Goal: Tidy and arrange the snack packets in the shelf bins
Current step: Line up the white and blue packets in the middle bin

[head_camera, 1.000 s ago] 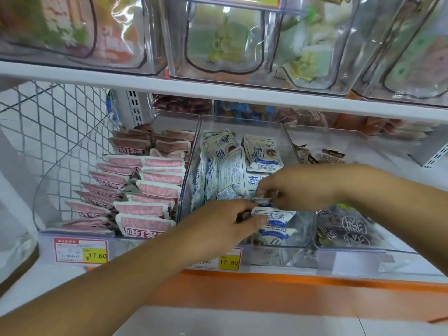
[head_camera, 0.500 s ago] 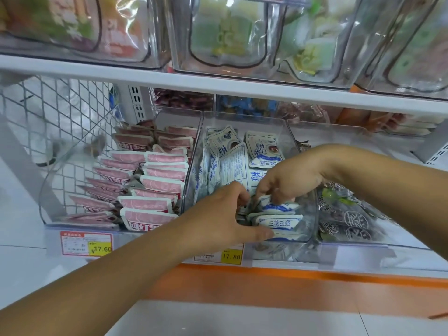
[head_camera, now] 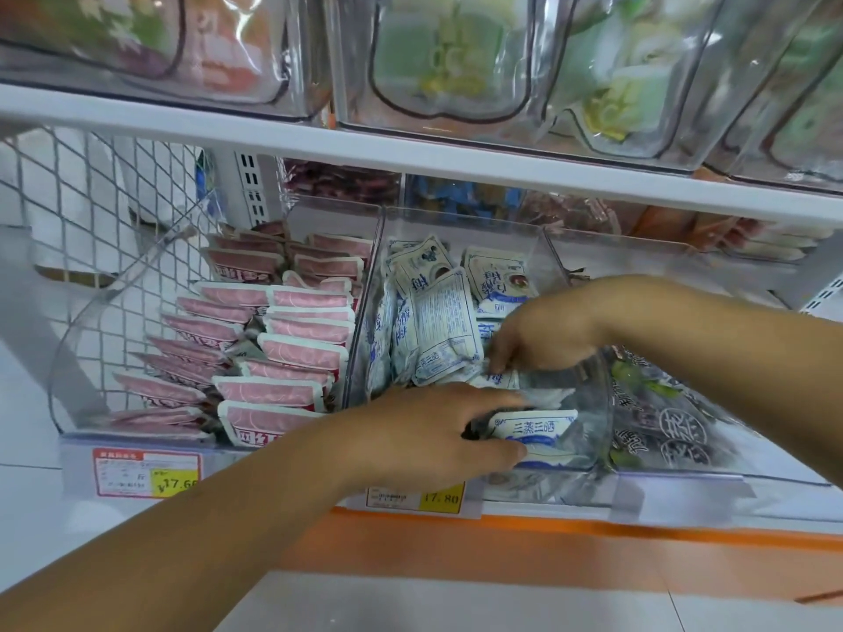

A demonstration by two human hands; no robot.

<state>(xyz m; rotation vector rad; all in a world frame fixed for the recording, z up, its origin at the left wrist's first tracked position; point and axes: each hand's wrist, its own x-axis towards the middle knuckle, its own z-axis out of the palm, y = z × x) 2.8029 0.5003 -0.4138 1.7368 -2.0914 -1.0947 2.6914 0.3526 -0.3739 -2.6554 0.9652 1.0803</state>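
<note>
Blue-and-white packets (head_camera: pixel 449 326) are crowding the middle bin (head_camera: pixel 590 394); the left hand (head_camera: pixel 424 437) is gripping the front packet (head_camera: pixel 536 430), the right hand (head_camera: pixel 543 335) is pinching a second packet (head_camera: pixel 502 379) behind, likely to square the row.

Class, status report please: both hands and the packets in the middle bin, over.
Left hand grips front packet in middle bin. Right hand down among blue-and-white packets, grip unclear. No obstruction seen.

Middle bin (head_camera: pixel 456 221): clear plastic, set between two others on the shelf.
Blue-and-white packets (head_camera: pixel 444 321): stand on edge, leaning loosely at the bin's left and back.
Front packet (head_camera: pixel 533 428): blue-and-white, at the bin's front wall, held in the left hand (head_camera: pixel 433 431).
Pink packets (head_camera: pixel 296 330): two overlapping tilted rows in the left bin (head_camera: pixel 91 358).
Dark packets (head_camera: pixel 684 426): heaped in the right bin (head_camera: pixel 661 257).
</note>
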